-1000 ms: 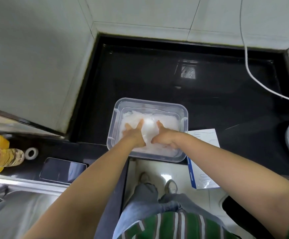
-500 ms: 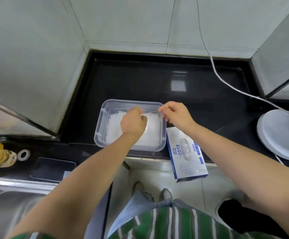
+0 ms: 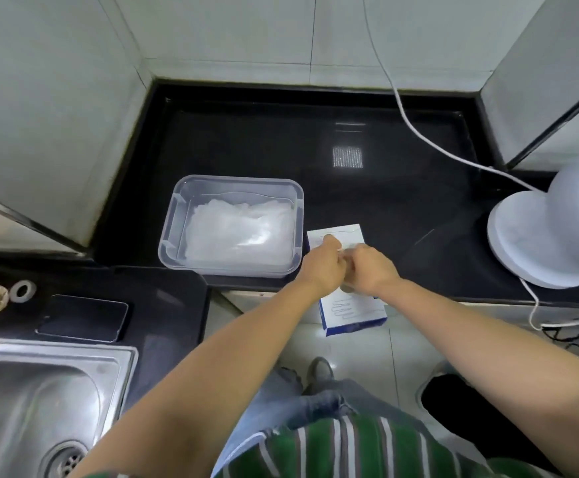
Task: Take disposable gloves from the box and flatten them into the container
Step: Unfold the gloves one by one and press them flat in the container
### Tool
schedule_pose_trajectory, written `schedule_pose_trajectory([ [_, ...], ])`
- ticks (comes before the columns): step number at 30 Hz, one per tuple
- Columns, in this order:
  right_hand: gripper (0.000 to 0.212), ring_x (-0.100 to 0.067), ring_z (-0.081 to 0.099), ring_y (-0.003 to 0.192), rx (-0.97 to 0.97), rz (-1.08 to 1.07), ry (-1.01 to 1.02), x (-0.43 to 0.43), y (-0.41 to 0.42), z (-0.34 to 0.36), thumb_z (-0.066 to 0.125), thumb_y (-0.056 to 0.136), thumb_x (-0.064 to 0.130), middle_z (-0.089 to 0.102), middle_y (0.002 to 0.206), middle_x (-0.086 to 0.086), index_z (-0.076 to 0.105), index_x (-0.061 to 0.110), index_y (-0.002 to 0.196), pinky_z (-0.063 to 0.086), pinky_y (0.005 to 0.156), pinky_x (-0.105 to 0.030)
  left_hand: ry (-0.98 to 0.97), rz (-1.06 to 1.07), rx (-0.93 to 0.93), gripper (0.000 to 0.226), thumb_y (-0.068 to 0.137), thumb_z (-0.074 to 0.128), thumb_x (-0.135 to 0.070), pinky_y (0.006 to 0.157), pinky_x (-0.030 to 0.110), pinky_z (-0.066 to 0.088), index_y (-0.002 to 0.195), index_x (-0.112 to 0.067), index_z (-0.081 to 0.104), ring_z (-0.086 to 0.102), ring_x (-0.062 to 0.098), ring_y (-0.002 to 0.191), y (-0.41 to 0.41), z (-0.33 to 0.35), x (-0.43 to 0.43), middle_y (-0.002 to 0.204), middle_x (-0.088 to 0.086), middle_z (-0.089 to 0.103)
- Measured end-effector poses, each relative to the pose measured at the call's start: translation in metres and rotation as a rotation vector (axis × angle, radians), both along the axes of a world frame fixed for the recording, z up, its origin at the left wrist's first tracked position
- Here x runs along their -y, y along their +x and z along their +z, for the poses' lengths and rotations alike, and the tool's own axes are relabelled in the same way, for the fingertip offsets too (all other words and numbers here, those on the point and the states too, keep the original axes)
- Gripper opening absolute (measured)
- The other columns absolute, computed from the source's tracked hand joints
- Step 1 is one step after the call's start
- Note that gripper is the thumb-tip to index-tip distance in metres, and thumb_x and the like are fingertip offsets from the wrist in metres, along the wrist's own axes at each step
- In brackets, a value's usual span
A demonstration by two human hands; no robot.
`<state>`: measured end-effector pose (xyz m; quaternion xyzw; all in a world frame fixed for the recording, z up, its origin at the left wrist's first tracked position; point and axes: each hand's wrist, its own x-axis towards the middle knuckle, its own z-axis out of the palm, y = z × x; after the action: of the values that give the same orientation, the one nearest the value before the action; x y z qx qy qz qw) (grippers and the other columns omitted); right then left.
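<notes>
Here the left hand [image 3: 322, 267] and the right hand [image 3: 371, 270] sit knuckle to knuckle over the middle of the glove box [image 3: 345, 236], fingers curled down toward its top face. Whether either one has pinched a glove cannot be told, since the fingertips are hidden beneath the hands. The box is thin white card with blue edges, and its long axis runs 12 to 6 o'clock. Its near end hangs out past the edge of the glossy black counter [image 3: 246, 139]. The container [image 3: 236, 181] lies at about 10 o'clock from the hands, just beside the box, and its long axis runs 9 to 3 o'clock. It is a clear, stiff plastic tub with rounded corners and moulded end grips. Inside it lie the gloves [image 3: 240, 232], a pale, filmy, crinkled layer spread fairly low across the floor (more toward the 3 o'clock end). The left hand is the nearer to the tub, so a short carry up and leftward looks like what comes next. Film this light would likely cling and spring back up unless pressed flat with both palms.
</notes>
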<state>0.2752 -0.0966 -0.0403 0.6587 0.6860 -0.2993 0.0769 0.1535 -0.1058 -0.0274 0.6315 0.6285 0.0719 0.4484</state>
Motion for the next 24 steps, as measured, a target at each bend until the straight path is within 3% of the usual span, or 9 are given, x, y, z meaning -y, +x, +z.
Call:
schedule_pose_trajectory([
  [4, 0.019, -0.023, 0.064, 0.085, 0.036, -0.001, 0.06, 0.001, 0.0, -0.013, 0.063, 0.075, 0.016, 0.058, 0.102, 0.004, 0.072, 0.023, 0.09, 0.045, 0.065, -0.026, -0.153, -0.019, -0.084, 0.058, 0.099, 0.038, -0.014, 0.09, 0.042, 0.05, 0.152, -0.012, 0.015, 0.06, 0.037, 0.11, 0.0, -0.016, 0.003, 0.126, 0.019, 0.058],
  [8, 0.014, -0.024, 0.06, 0.077, -0.018, -0.102, 0.11, 0.001, 0.003, -0.018, 0.06, 0.081, 0.014, 0.062, 0.09, 0.002, 0.072, 0.02, 0.076, 0.041, 0.062, -0.025, -0.215, 0.027, -0.025, 0.067, 0.097, 0.036, -0.004, 0.09, 0.043, 0.053, 0.155, -0.024, 0.008, 0.062, 0.035, 0.107, -0.005, -0.024, 0.005, 0.131, 0.016, 0.053],
  [12, 0.03, -0.021, 0.054, 0.068, -0.063, -0.161, 0.07, -0.002, 0.006, -0.025, 0.056, 0.087, 0.019, 0.053, 0.075, 0.008, 0.056, 0.021, 0.057, 0.037, 0.056, -0.023, -0.288, 0.067, 0.053, 0.07, 0.098, 0.036, -0.002, 0.085, 0.038, 0.057, 0.155, -0.029, 0.008, 0.066, 0.031, 0.099, -0.008, -0.028, 0.003, 0.136, 0.014, 0.05],
  [16, 0.02, -0.022, 0.051, 0.073, -0.418, -0.329, -0.099, -0.012, 0.015, -0.019, 0.053, 0.091, 0.016, 0.055, 0.078, -0.004, 0.061, 0.008, 0.075, 0.042, 0.065, -0.033, -0.313, 0.028, 0.071, 0.073, 0.097, 0.042, 0.001, 0.089, 0.044, 0.056, 0.155, -0.026, 0.007, 0.064, 0.032, 0.105, -0.009, -0.029, 0.0, 0.141, 0.014, 0.047],
  [18, 0.021, -0.027, 0.062, 0.08, -0.608, -0.432, -0.15, -0.013, 0.021, -0.011, 0.05, 0.097, 0.019, 0.064, 0.088, -0.011, 0.062, 0.004, 0.088, 0.047, 0.069, -0.032, -0.32, 0.018, 0.072, 0.073, 0.098, 0.045, 0.0, 0.089, 0.045, 0.056, 0.155, -0.026, 0.007, 0.062, 0.033, 0.109, -0.008, -0.028, -0.001, 0.141, 0.014, 0.047],
  [20, 0.024, -0.025, 0.07, 0.089, -0.736, -0.513, -0.158, -0.012, 0.026, -0.007, 0.049, 0.098, 0.025, 0.07, 0.098, -0.007, 0.063, 0.007, 0.103, 0.054, 0.072, -0.031, -0.336, 0.032, 0.088, 0.07, 0.099, 0.044, -0.003, 0.089, 0.045, 0.056, 0.155, -0.026, 0.008, 0.062, 0.033, 0.109, -0.007, -0.028, -0.001, 0.14, 0.013, 0.047],
  [24, 0.025, -0.018, 0.069, 0.091, -0.766, -0.514, -0.101, -0.009, 0.026, -0.006, 0.061, 0.095, 0.036, 0.067, 0.103, 0.002, 0.058, 0.017, 0.11, 0.055, 0.073, -0.028, -0.329, 0.016, 0.085, 0.068, 0.099, 0.044, -0.003, 0.089, 0.045, 0.056, 0.154, -0.027, 0.011, 0.062, 0.033, 0.108, -0.008, -0.03, -0.002, 0.137, 0.014, 0.048],
])
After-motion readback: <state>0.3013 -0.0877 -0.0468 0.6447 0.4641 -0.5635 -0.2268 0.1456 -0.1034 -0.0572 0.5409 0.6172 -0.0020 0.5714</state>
